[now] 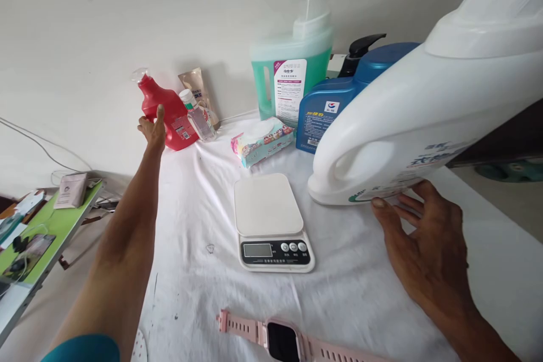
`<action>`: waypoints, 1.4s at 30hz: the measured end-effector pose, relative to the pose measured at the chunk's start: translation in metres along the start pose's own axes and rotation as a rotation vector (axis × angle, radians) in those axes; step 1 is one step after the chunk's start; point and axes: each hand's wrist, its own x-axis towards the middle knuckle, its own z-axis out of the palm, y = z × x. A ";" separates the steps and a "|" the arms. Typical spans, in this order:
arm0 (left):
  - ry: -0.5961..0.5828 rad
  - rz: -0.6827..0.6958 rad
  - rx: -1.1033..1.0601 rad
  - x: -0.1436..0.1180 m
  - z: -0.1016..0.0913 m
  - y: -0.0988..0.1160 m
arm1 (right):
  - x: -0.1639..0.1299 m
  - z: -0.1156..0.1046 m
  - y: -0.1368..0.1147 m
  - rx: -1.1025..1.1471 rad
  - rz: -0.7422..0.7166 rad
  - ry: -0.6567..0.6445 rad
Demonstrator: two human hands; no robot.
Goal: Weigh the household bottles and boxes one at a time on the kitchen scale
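Observation:
My left hand [153, 129] reaches to the red pump bottle [169, 116] at the back left. Its thumb and fingers are apart against the bottle's side; whether they press on it I cannot tell. My right hand [428, 243] is open beside the base of a large white detergent jug [382, 141], thumb and fingertips at its lower edge. The jug stands on the cloth, its top cut off by the frame. Between my hands sits a white kitchen scale [268, 206] with a bare plate and a blank display.
Along the wall stand a clear bottle [199, 119], a brown pouch [199, 90], a tissue pack [263, 141], a green-liquid jug [292, 73] and a blue oil jug [326, 107]. A pink smartwatch [282, 339] lies in front. A green side table [46, 232] is at left.

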 end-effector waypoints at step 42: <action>0.066 -0.258 -0.398 -0.267 -0.213 0.037 | -0.005 0.006 0.007 0.050 -0.136 0.028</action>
